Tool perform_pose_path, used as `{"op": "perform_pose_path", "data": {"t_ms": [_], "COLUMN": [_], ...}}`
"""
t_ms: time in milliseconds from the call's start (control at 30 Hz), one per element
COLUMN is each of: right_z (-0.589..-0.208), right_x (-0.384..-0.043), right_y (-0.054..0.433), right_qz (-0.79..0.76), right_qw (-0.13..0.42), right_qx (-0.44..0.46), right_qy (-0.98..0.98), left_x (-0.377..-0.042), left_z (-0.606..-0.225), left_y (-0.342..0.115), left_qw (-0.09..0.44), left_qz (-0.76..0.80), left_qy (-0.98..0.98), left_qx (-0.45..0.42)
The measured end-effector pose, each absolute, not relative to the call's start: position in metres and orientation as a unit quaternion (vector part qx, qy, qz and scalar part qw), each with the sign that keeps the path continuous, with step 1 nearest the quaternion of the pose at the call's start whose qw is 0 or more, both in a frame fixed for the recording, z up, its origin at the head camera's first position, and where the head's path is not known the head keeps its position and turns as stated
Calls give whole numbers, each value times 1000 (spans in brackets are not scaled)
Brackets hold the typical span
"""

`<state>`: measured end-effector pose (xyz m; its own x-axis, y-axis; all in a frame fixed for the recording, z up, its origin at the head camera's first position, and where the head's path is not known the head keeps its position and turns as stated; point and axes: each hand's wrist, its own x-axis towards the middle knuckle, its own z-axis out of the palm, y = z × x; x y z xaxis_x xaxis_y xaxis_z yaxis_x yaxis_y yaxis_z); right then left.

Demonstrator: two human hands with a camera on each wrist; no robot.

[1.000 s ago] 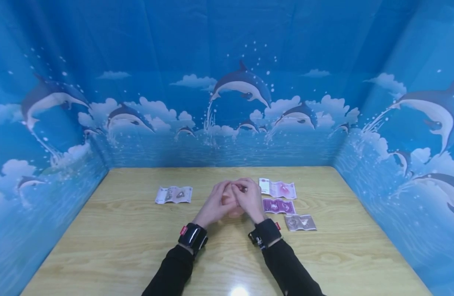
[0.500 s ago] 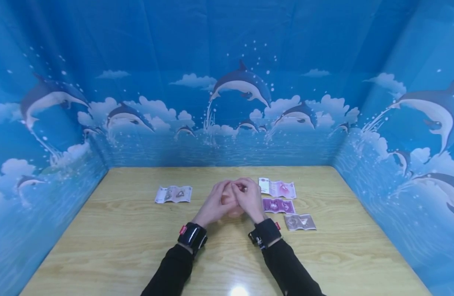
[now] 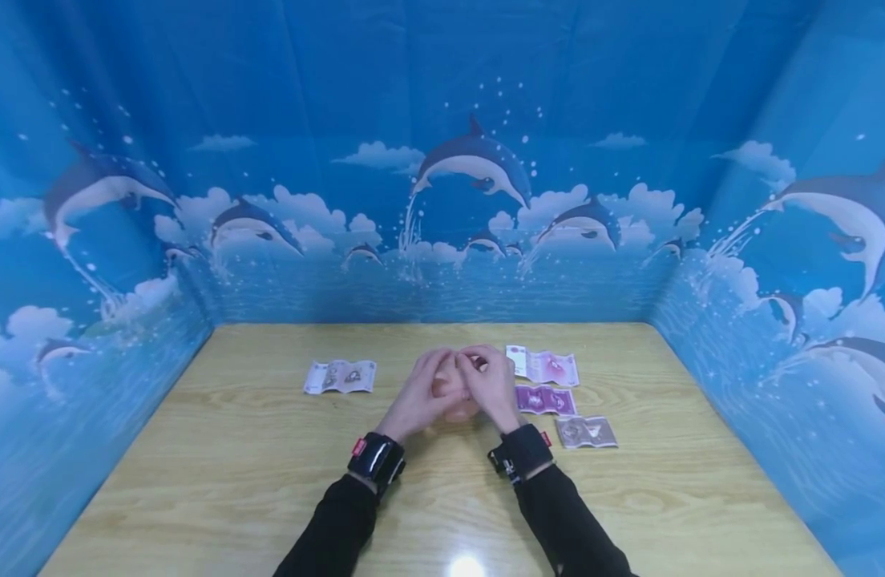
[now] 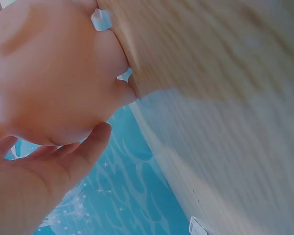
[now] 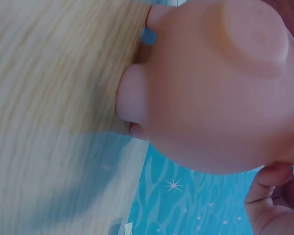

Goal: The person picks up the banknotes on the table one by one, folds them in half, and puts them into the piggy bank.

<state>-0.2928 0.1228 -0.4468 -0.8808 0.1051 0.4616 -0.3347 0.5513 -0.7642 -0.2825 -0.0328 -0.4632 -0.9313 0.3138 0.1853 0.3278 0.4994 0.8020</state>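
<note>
A pink piggy bank point(image 5: 201, 93) stands on its short legs on the wooden table, between both hands in the head view. My left hand point(image 3: 421, 393) holds it from the left, thumb along its near side and fingers reaching over the top. The left thumb point(image 4: 90, 152) lies against the rounded body in the left wrist view. My right hand point(image 3: 491, 386) is at the top right of the piggy bank, fingers curled and thumb tip close to the index tip. In the right wrist view the right fingers point(image 5: 274, 178) are bent close against the body; I cannot tell what they pinch.
One creased banknote point(image 3: 340, 377) lies to the left. On the right lie a pink banknote point(image 3: 547, 367), a purple banknote point(image 3: 546, 400) and a grey-brown banknote point(image 3: 587, 433). A blue dolphin-print curtain point(image 3: 442, 160) encloses the table point(image 3: 233, 481) at the back and sides.
My right hand has shifted slightly to the right, and its fingertips have moved a little away from the left hand's. The left hand and the banknotes stay as they were.
</note>
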Motion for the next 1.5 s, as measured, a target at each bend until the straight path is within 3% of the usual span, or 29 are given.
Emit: {"op": "perform_pose_path", "data": {"t_ms": [300,833,1200,1500], "right_z": [-445,-430,-428,-438], "right_x": [-291,-276,-265,-266], "right_y": [129,121,107,88], "right_qz": [467,432,423,332], "right_qw": [237,274,268,321], "right_qx": [60,132,240,310], "right_qy": [-850,-849,-832,-831], "left_x": [-277,-265,-263,-269], "left_z": [-461,-454,-455,-460], "left_y": [-33,-55,-91,-113], "left_qw": [4,12,13,9], "left_qz": [-469,-448,-390,-333], "left_qy": [-863,-879,-909,-930], "left_qx": [-190,-162,-147,-158]}}
